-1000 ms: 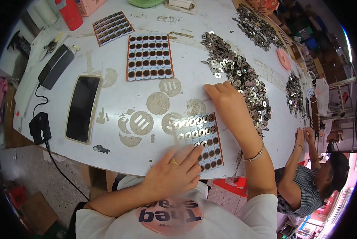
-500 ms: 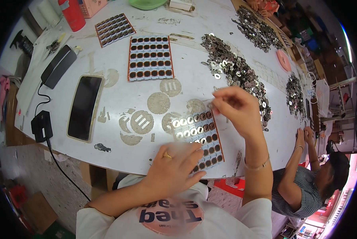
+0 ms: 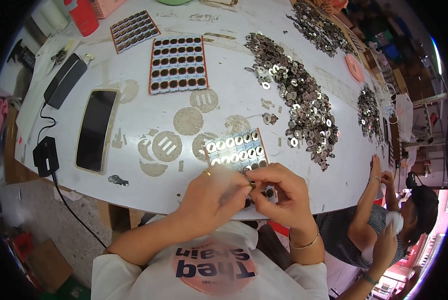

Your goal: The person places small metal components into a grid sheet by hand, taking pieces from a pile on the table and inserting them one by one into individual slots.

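Note:
In front of me lies a sheet of round pieces (image 3: pixel 236 145) in rows. Bright metal pieces with a centre opening sit on its far rows, while dark round faces show near its front edge. Over the sheet's near half, my left hand (image 3: pixel 211 195) and my right hand (image 3: pixel 281 192) meet with their fingertips pinched together. Between them shows a small metal piece (image 3: pixel 253 185), mostly hidden by the fingers. Several loose metal pieces (image 3: pixel 269 119) lie just beyond the sheet, and a long pile of metal pieces (image 3: pixel 304 95) spreads to the right.
Two more sheets, one nearer (image 3: pixel 178 64) and one farther (image 3: pixel 134 31), lie at the back. A phone (image 3: pixel 96 131), a black stand (image 3: pixel 70 82) and a corded black box (image 3: pixel 46 157) are on the left. At right are a pink dish (image 3: pixel 354 68), another pile (image 3: pixel 369 115) and a co-worker (image 3: pixel 369 225).
My right hand has come down and left to meet my left hand over the sheet. Its far rows now show more bright pieces. Another person's arm with something white has appeared at lower right.

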Motion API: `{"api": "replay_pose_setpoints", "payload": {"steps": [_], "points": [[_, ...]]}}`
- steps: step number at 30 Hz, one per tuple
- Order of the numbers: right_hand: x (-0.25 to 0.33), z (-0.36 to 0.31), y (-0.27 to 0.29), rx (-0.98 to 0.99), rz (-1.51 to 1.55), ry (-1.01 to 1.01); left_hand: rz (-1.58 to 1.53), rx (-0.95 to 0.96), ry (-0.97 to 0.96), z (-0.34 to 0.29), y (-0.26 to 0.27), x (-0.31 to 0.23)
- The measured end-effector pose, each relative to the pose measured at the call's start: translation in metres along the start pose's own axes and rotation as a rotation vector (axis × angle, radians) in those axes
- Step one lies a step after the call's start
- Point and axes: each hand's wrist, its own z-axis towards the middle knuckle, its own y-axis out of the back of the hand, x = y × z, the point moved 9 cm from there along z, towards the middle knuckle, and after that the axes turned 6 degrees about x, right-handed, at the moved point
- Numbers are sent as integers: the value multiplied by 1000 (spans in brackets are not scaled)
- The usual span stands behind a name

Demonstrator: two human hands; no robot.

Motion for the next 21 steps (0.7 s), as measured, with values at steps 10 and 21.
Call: {"api": "replay_pose_setpoints", "payload": {"steps": [10, 21], "points": [[-69, -7, 41, -71, 77, -383, 703, 66, -329, -10, -29, -20], [-69, 9, 31, 117, -143, -339, 1046, 209, -303, -23, -51, -9]]}}
